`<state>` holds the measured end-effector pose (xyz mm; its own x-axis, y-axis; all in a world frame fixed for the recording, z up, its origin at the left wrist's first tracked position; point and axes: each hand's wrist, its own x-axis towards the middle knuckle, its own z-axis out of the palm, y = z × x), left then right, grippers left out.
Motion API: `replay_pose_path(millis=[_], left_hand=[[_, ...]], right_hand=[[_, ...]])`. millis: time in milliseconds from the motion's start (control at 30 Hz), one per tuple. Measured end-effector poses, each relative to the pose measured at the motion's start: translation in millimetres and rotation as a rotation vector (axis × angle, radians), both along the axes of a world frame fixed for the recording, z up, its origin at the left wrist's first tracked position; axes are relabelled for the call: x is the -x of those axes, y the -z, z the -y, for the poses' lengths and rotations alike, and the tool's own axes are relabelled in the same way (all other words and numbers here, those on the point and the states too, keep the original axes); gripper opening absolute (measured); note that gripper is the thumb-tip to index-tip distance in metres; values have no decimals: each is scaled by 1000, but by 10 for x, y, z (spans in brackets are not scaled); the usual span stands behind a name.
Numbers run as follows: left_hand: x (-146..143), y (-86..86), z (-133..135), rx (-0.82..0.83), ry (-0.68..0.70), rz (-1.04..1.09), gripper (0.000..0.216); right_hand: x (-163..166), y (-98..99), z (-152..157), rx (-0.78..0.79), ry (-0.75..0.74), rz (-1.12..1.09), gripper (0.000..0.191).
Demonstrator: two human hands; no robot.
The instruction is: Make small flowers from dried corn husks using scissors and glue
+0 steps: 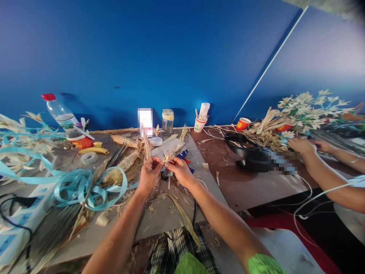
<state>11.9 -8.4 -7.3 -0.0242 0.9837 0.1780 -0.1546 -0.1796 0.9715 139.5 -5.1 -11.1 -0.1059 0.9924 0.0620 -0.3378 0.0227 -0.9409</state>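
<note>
My left hand [149, 172] and my right hand [180, 168] meet over the littered table, fingertips pinched together. Between them is a small husk flower [167, 155] made of pale dried corn husk, its strips pointing up. Both hands grip its base; a thin pale stem [169, 182] shows below. Just left of my hands lie dried corn cobs [124, 141] and loose husks [146, 146]. A blue and red object [183, 155] sits behind my right hand, partly hidden. One long husk strip [185, 217] hangs over the table edge near my lap.
Light-blue ribbon [76, 186] coils at left, near a white power strip [25, 224], a tape roll [89, 158] and a plastic bottle [61, 112]. A glass jar [167, 121] and paper cup [200, 124] stand behind. At right, a black headset-like strap [248, 154] and a co-worker's hands [303, 147].
</note>
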Motion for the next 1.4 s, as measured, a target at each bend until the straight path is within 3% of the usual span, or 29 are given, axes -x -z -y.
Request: replay_pose_path(millis=[133, 267, 400, 500, 600, 767, 933, 1000, 1067, 1200, 1400], left_hand=[[1, 29, 14, -95, -118, -242, 10], [-9, 36, 50, -321, -212, -560, 7], [-22, 34, 73, -538, -154, -695, 17], [-20, 48, 76, -605, -54, -718, 26], [-12, 75, 73, -625, -40, -799, 30], [-27, 55, 96, -531, -3, -859, 29], [-17, -106, 131, -344, 109, -360, 14], [2, -143, 113, -168, 44, -123, 9], [16, -138, 79, 18, 33, 5, 22], [16, -70, 26, 147, 165, 39, 38], [0, -85, 38, 154, 188, -6, 34]], right_hand=[[67, 17, 31, 14, 61, 23, 19], [88, 22, 51, 5, 75, -17, 18], [74, 38, 25, 31, 107, -136, 20], [44, 18, 14, 68, 184, -185, 23], [25, -10, 31, -8, 183, -92, 22], [27, -9, 39, -103, 217, 62, 20], [-59, -44, 2, -89, 204, 143, 22], [-89, -77, 4, -90, 185, 176, 23], [-97, -100, 13, -85, 141, 183, 22], [-72, -87, 24, -76, 7, 209, 17], [-97, -34, 23, -16, -114, 156, 19]])
